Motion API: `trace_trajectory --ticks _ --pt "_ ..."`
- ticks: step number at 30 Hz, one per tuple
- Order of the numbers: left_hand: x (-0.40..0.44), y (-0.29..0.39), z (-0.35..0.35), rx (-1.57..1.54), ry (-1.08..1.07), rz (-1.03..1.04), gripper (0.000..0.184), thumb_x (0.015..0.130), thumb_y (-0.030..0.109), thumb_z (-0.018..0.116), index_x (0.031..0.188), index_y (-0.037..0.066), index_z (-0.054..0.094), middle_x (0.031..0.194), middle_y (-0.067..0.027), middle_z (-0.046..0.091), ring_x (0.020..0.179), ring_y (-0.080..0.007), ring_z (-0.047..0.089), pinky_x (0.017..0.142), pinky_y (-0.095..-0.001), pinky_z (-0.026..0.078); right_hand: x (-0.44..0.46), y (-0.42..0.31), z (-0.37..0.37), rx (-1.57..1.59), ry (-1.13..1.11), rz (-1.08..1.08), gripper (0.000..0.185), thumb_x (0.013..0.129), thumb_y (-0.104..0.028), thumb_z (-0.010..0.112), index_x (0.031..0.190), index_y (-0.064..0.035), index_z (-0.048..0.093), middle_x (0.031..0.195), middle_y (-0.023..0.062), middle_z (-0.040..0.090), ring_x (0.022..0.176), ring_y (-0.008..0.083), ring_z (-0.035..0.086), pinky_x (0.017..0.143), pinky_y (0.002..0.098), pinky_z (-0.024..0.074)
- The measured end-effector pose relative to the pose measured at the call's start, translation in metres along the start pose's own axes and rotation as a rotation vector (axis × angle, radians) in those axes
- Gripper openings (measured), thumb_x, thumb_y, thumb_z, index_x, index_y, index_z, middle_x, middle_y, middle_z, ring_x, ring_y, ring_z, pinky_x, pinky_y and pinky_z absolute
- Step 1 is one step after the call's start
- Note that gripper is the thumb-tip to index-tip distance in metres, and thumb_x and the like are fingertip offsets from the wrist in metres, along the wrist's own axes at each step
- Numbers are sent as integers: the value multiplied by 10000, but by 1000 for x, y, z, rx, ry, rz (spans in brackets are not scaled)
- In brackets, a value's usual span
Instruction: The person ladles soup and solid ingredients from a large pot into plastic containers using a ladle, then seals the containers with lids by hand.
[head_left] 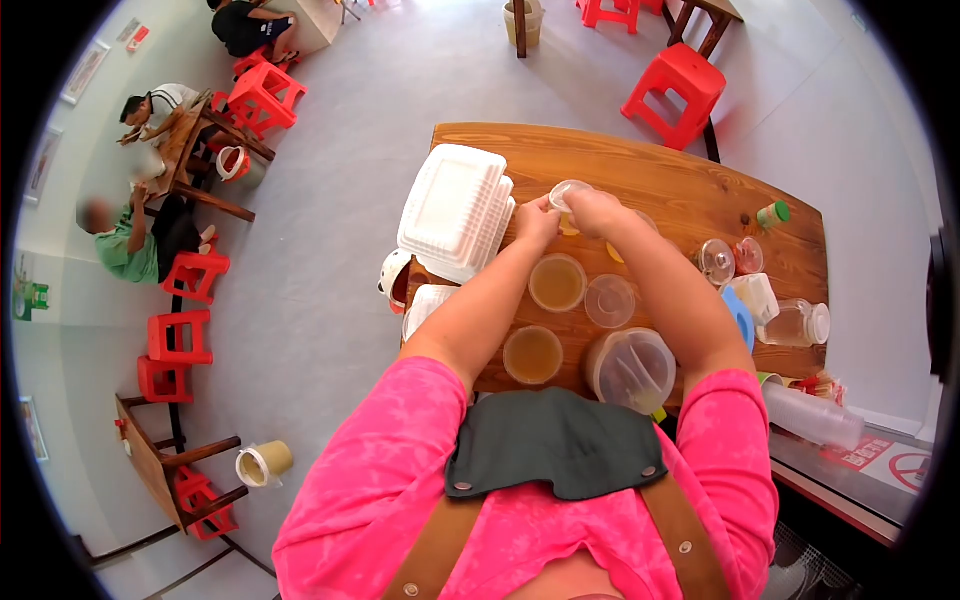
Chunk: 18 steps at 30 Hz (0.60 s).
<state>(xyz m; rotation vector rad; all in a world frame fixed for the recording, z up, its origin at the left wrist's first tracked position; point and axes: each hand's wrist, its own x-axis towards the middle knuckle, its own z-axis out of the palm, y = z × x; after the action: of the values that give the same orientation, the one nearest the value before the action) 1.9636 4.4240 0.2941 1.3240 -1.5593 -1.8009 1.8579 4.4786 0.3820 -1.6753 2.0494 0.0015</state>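
Observation:
Both my hands are over the far middle of the wooden table (520,150), close together at a clear round plastic lid (568,190). My left hand (538,222) pinches its near left side. My right hand (594,212) is closed on its right side and hides part of it. Just beneath my hands, yellowish liquid shows in partly covered cups. Nearer to me stand two clear cups of light brown liquid, one cup (558,282) behind the other cup (533,355). Beside them is a clear round lid or container (610,301).
White takeaway boxes (453,210) are stacked at the table's left edge. A clear pitcher (632,370) stands near my apron. Jars (793,323), a green-capped shaker (773,214) and stacked plastic cups (815,415) are on the right. Seated people and red stools (265,97) are beyond.

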Motion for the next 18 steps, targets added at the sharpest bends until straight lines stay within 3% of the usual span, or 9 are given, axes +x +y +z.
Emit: trace_trajectory --ticks 10,12,13,15,18 --pt "-3 1 -5 48 -12 5 359 732 17 484 1070 73 589 716 -80 632 501 -121 589 436 -258 476 9 8 -24 24 -2 45 218 754 -124 544 953 -40 572 967 169 596 918 291 570 767 384 454" --pt "-1 0 -8 97 -59 -28 422 765 22 467 1183 65 504 750 -65 617 517 -98 567 462 -229 485 6 12 -36 61 60 48 212 761 -139 547 934 -17 563 957 185 591 908 306 568 756 384 454" --pt "-3 2 -10 98 -62 -28 422 765 22 467 1183 65 504 750 -65 617 517 -98 567 462 -229 485 8 18 -38 62 61 52 212 761 -139 547 934 -17 563 957 185 591 908 306 568 756 384 454" --pt "-9 7 -11 115 -43 -27 411 761 18 458 1165 61 517 757 -67 619 527 -100 569 465 -228 489 9 31 -40 156 171 83 151 753 -142 534 836 -15 533 806 185 590 783 319 574 664 380 444" --pt "-11 2 -14 127 -11 -11 344 738 24 459 1054 65 590 746 -80 627 515 -123 583 466 -253 487 11 54 -35 152 286 182 155 752 -171 539 833 -39 537 832 170 601 798 309 580 673 387 445"
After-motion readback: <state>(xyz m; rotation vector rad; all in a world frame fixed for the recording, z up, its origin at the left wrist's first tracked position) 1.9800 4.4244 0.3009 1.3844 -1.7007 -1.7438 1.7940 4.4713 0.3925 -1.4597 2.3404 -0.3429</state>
